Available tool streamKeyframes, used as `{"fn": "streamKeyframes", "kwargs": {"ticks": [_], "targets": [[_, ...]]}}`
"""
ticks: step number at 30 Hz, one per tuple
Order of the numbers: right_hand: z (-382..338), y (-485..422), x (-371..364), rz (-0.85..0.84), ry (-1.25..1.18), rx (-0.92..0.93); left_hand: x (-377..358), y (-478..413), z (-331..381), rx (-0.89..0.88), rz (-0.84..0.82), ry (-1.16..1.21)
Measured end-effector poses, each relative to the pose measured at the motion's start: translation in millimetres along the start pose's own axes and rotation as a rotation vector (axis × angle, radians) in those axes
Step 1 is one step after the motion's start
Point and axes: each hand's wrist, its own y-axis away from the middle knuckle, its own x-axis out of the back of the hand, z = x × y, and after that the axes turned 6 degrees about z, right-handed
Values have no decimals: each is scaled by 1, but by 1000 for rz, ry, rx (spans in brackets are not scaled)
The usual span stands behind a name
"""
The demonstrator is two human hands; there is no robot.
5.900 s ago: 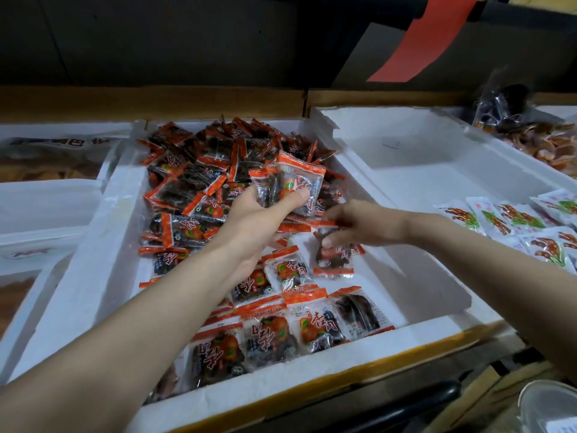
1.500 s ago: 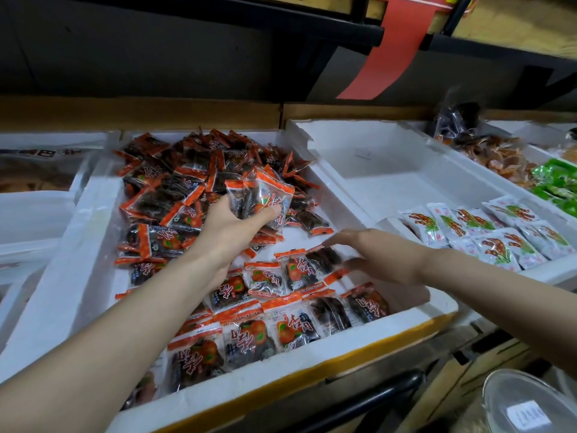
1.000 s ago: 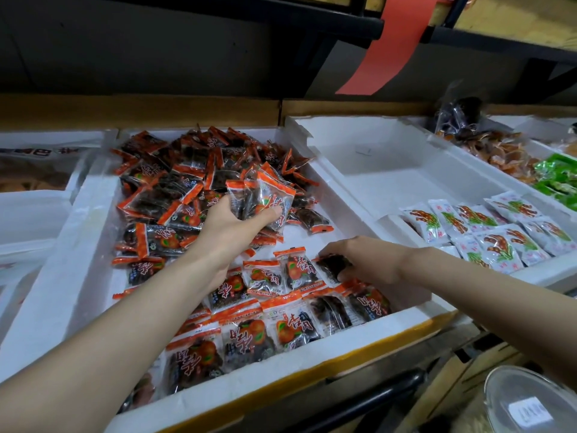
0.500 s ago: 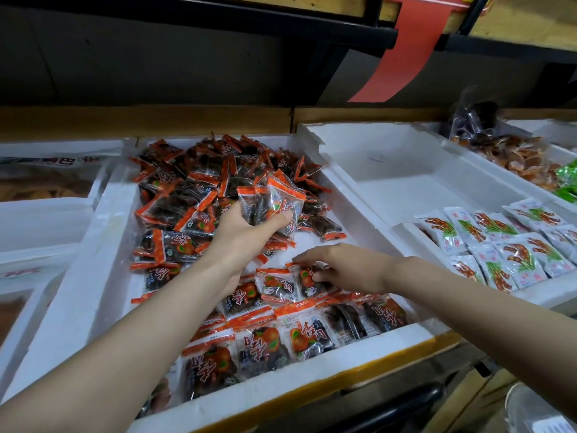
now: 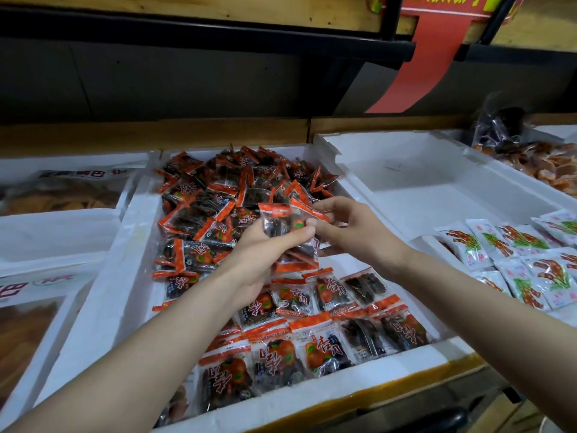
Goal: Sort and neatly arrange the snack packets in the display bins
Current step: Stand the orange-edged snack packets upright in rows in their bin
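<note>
A white foam bin (image 5: 112, 276) holds orange-and-clear snack packets. A loose pile (image 5: 224, 189) fills its far half, and rows of laid-flat packets (image 5: 315, 335) line its near edge. My left hand (image 5: 259, 257) grips a small stack of packets (image 5: 282, 221) above the middle of the bin. My right hand (image 5: 349, 229) has come up beside it, its fingers pinching the packet at the right edge of that stack. The lower part of the stack is hidden behind both hands.
To the right stands another white bin (image 5: 421, 189) with white-and-green packets (image 5: 512, 260) laid in rows at its near end. Orange snacks (image 5: 549, 170) fill a far-right bin. Flat bagged goods (image 5: 62, 192) lie in the left bins. A red ribbon (image 5: 427, 64) hangs from the shelf above.
My right hand has lifted from the flat rows near the bin's front up to the stack in my left hand. The left hand has stayed put with its stack.
</note>
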Motion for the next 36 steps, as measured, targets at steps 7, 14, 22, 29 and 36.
{"fn": "streamKeyframes", "kwargs": {"ticks": [7, 14, 22, 29, 36], "targets": [[1, -5, 9, 13, -218, -163, -2, 4, 8, 142, -77, 168], [-2, -8, 7, 97, -345, -191, 5, 0, 11, 173, 101, 253], [-2, -8, -7, 119, -264, -192, 47, 24, 37, -149, 461, 148], [-26, 22, -84, -316, -94, -165, 102, 73, 44, -219, 593, 26], [-23, 52, -147, -673, 46, -199, 124, 113, 44, -238, 616, -15]]}}
